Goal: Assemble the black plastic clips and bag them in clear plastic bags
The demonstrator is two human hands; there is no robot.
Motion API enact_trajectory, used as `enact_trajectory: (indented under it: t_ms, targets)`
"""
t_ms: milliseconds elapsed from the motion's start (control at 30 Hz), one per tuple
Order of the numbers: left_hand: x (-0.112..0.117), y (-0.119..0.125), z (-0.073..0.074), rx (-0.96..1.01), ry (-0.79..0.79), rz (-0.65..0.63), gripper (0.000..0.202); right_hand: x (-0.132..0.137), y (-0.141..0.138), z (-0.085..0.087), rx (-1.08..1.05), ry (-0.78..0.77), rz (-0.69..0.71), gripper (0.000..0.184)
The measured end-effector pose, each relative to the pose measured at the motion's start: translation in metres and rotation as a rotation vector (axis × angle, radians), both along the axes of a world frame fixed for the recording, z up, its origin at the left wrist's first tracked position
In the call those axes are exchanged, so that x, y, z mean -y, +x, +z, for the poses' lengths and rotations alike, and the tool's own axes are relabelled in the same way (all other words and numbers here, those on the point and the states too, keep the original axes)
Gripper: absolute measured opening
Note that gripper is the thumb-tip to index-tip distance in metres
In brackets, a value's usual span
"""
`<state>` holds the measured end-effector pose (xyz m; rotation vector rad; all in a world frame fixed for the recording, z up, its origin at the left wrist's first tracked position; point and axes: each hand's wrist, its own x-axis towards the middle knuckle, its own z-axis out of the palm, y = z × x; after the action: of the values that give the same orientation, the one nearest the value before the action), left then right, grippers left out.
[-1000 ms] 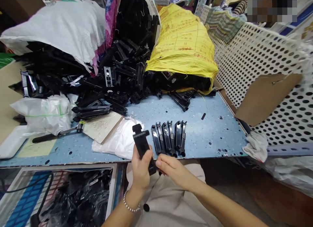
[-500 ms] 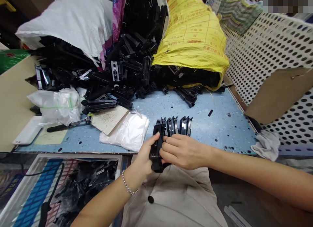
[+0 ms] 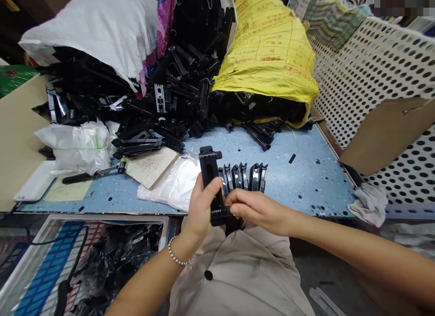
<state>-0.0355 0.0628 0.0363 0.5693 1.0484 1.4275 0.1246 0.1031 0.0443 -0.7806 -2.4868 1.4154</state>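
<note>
Upright in my left hand is a black plastic bracket, with a small knob at its upper right and a long slot down its face. My left thumb presses across its front and the fingers wrap behind it. My right hand has its fingers curled and pinched at the bracket's lower right end; the exact spot under the fingertips is hidden. Just beyond my hands, several similar black parts stand in a row on the blue tabletop.
Black parts spill from a white sack and a yellow sack. A screwdriver, cardboard and clear plastic bags lie left. A perforated white crate stands right; a bin of wrapped black pieces sits lower left.
My left hand has raised and turned the bracket so its slotted face and knob show. My right hand has slid from its side to its lower end.
</note>
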Motion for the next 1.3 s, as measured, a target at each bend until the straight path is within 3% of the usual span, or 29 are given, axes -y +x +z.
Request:
enact_trajectory:
  t_ms: [100, 167, 233, 333, 367, 400, 433, 500, 600, 667, 733, 833, 900, 1033, 1133, 1200, 1300]
  targets:
    - [-0.008, 0.000, 0.001, 0.186, -0.097, -0.068, 0.043, -0.006, -0.001, 0.007, -0.029, 0.523, 0.077, 0.043]
    - [-0.008, 0.002, 0.002, 0.222, -0.111, -0.057, 0.043, -0.005, -0.004, 0.006, -0.034, 0.624, 0.111, 0.044]
    - [-0.007, 0.003, 0.002, 0.178, -0.085, -0.004, 0.043, -0.002, -0.006, 0.002, -0.039, 0.453, 0.051, 0.046]
    - [-0.005, 0.003, 0.000, 0.094, -0.047, 0.042, 0.044, 0.001, -0.006, -0.001, 0.020, 0.010, 0.002, 0.050]
    - [-0.005, 0.002, 0.000, 0.103, -0.054, 0.034, 0.044, 0.000, -0.005, 0.000, 0.041, -0.045, 0.006, 0.048]
    - [-0.007, 0.001, -0.001, 0.135, -0.072, 0.018, 0.043, -0.001, -0.004, 0.002, 0.052, -0.003, 0.009, 0.044]
    - [-0.009, 0.001, -0.001, 0.182, -0.099, 0.001, 0.043, -0.002, -0.004, 0.004, 0.052, 0.128, 0.014, 0.040]
    - [-0.013, 0.000, -0.001, 0.291, -0.169, -0.035, 0.043, -0.006, -0.002, 0.011, 0.034, 0.546, 0.069, 0.030]
    - [-0.016, 0.000, 0.000, 0.473, -0.298, -0.118, 0.034, -0.014, -0.002, 0.019, -0.022, 1.074, 0.269, 0.019]
    - [-0.016, 0.002, 0.001, 0.612, -0.382, -0.191, 0.025, -0.020, -0.002, 0.022, -0.068, 1.224, 0.348, 0.017]
    - [-0.015, 0.005, 0.002, 0.715, -0.436, -0.245, 0.019, -0.025, -0.002, 0.022, -0.102, 1.276, 0.378, 0.022]
    - [-0.011, 0.011, 0.002, 0.743, -0.463, -0.242, 0.018, -0.027, -0.003, 0.019, -0.138, 1.281, 0.392, 0.030]
    - [-0.008, 0.014, 0.002, 0.681, -0.441, -0.174, 0.020, -0.022, -0.003, 0.013, -0.144, 1.227, 0.357, 0.032]
    - [-0.007, 0.010, -0.009, 0.321, -0.241, 0.033, 0.039, -0.015, -0.001, -0.005, -0.075, 0.973, 0.236, 0.038]
    - [-0.015, -0.004, -0.031, -0.006, -0.159, 0.110, 0.065, -0.041, 0.009, -0.019, 0.055, 0.796, 0.155, 0.041]
    - [-0.023, -0.014, -0.051, -0.128, -0.166, 0.136, 0.070, -0.075, 0.019, -0.025, 0.134, 0.681, -0.108, 0.037]
    - [-0.031, -0.018, -0.077, -0.226, -0.195, 0.127, 0.043, -0.117, 0.034, -0.024, 0.144, 0.478, -0.593, 0.036]
